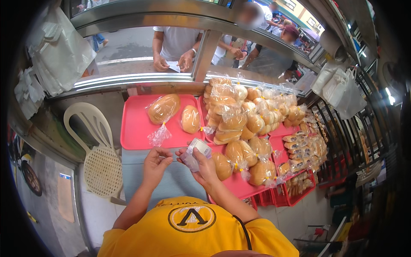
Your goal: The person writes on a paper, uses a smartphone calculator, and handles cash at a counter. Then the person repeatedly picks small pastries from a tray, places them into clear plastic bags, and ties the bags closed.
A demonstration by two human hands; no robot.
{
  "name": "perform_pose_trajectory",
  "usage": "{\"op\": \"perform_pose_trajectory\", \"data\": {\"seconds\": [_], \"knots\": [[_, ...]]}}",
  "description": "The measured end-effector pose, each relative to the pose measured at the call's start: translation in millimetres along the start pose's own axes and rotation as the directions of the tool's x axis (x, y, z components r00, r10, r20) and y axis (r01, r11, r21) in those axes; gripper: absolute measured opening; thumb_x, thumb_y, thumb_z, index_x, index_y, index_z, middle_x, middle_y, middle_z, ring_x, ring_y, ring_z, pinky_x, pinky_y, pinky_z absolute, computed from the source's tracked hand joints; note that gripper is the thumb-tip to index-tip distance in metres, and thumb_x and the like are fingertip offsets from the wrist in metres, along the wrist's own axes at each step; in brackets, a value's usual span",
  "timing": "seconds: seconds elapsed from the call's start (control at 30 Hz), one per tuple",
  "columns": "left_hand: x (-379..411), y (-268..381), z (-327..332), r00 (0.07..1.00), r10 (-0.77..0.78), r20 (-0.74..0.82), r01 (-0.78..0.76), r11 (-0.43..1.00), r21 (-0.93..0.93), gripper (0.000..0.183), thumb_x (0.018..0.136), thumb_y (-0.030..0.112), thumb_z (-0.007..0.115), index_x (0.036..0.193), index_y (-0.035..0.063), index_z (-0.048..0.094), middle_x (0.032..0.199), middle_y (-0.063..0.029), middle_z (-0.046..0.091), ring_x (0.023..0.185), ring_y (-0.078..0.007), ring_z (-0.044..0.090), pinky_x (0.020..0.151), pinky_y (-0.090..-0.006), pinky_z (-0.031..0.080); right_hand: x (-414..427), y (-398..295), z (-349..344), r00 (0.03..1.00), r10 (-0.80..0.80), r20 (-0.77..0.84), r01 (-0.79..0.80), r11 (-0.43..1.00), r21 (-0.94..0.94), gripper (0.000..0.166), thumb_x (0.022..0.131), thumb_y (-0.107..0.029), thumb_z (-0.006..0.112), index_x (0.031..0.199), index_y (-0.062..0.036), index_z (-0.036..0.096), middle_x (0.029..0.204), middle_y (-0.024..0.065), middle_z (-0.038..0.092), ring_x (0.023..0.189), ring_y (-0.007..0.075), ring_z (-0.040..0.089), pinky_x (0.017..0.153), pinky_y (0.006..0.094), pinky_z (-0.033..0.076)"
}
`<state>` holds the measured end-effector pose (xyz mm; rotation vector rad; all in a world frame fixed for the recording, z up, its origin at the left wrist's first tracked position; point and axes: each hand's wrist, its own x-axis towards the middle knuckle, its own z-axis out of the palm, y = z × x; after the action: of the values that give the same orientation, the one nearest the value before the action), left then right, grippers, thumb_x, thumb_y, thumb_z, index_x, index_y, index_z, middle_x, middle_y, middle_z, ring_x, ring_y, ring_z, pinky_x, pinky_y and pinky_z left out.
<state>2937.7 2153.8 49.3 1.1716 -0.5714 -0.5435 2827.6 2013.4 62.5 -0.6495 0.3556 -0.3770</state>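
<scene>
My right hand (204, 167) is closed around folded banknotes (195, 155), a purple one among them, above the right side of a grey ribbed counter mat (141, 176). To its left, my left hand (156, 163) is raised over the mat with bent fingers and nothing seen in it. Beyond both hands lies a red tray (136, 128) with a large bread loaf in a clear bag (164, 108) and a smaller bagged loaf (190, 119). Several bagged loaves (239, 152) stand close to my right hand.
Stacked bagged bread (228, 115) and filled rolls (297, 149) cover red trays on the right. A beige plastic chair (102, 172) stands left. Plastic bags (61, 51) hang at the upper left. Outside the window frame (204, 61), a person (178, 41) holds a paper; others stand nearby.
</scene>
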Motion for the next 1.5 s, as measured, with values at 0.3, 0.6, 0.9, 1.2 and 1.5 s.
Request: {"op": "perform_pose_trajectory", "data": {"seconds": [0.3, 0.6, 0.9, 1.2, 1.5], "knots": [[-2.2, -0.4, 19.4, 0.958, 0.207, 0.197, -0.241, 0.955, 0.171, 0.019, 0.069, -0.003, 0.075, 0.084, 0.0079, 0.069, 0.126, -0.0087, 0.056, 0.123, -0.0256, 0.048, 0.102, -0.0394, 0.039, -7.6, 0.2, -11.9, 0.987, 0.047, -0.152, -0.038, 0.997, 0.063, 0.026, 0.099, -0.014, 0.051, 0.120, 0.0005, 0.052, 0.110, 0.0189, 0.064, 0.104, 0.0315, 0.064, 0.086, 0.0425, 0.056], [-9.3, 13.9, 32.1, 0.913, 0.131, 0.387, -0.347, 0.750, 0.564, 0.013, 0.078, 0.002, 0.069, 0.090, 0.0072, 0.068, 0.116, -0.0059, 0.063, 0.116, -0.0234, 0.053, 0.093, -0.0376, 0.045, -24.4, -24.9, -22.0, 0.964, -0.169, -0.203, 0.141, 0.980, -0.143, 0.024, 0.094, -0.005, 0.054, 0.116, 0.0047, 0.051, 0.100, 0.0187, 0.066, 0.092, 0.0277, 0.069, 0.076, 0.0361, 0.058], [-17.3, -5.7, 52.3, 0.979, -0.104, 0.176, 0.106, 0.994, -0.003, 0.018, 0.086, -0.001, 0.066, 0.102, 0.0035, 0.058, 0.106, -0.0094, 0.062, 0.098, -0.0159, 0.059, 0.085, -0.0290, 0.046, -45.2, 2.9, -24.4, 0.955, -0.259, -0.143, 0.160, 0.858, -0.489, 0.040, 0.079, -0.004, 0.074, 0.116, 0.0015, 0.058, 0.105, 0.0089, 0.064, 0.086, 0.0138, 0.062, 0.074, 0.0275, 0.052], [-23.8, -11.5, 42.7, 0.953, -0.210, 0.219, 0.217, 0.976, -0.007, 0.011, 0.092, 0.008, 0.062, 0.099, 0.0025, 0.055, 0.094, -0.0076, 0.062, 0.080, -0.0102, 0.058, 0.072, -0.0246, 0.047, -48.2, -24.0, -25.4, 0.955, -0.176, -0.240, 0.156, 0.983, -0.101, 0.025, 0.091, -0.005, 0.061, 0.112, 0.0054, 0.053, 0.091, 0.0162, 0.067, 0.081, 0.0239, 0.068, 0.071, 0.0346, 0.058], [-21.9, -5.8, 70.6, 0.981, -0.168, 0.098, 0.171, 0.985, -0.022, 0.016, 0.087, 0.002, 0.067, 0.100, 0.0024, 0.058, 0.090, -0.0046, 0.061, 0.080, -0.0085, 0.057, 0.072, -0.0223, 0.049, -57.6, -6.4, -19.9, 0.948, -0.227, -0.224, 0.157, 0.943, -0.292, 0.036, 0.084, 0.005, 0.067, 0.116, 0.0043, 0.053, 0.100, 0.0129, 0.065, 0.087, 0.0209, 0.067, 0.074, 0.0313, 0.057]]}}
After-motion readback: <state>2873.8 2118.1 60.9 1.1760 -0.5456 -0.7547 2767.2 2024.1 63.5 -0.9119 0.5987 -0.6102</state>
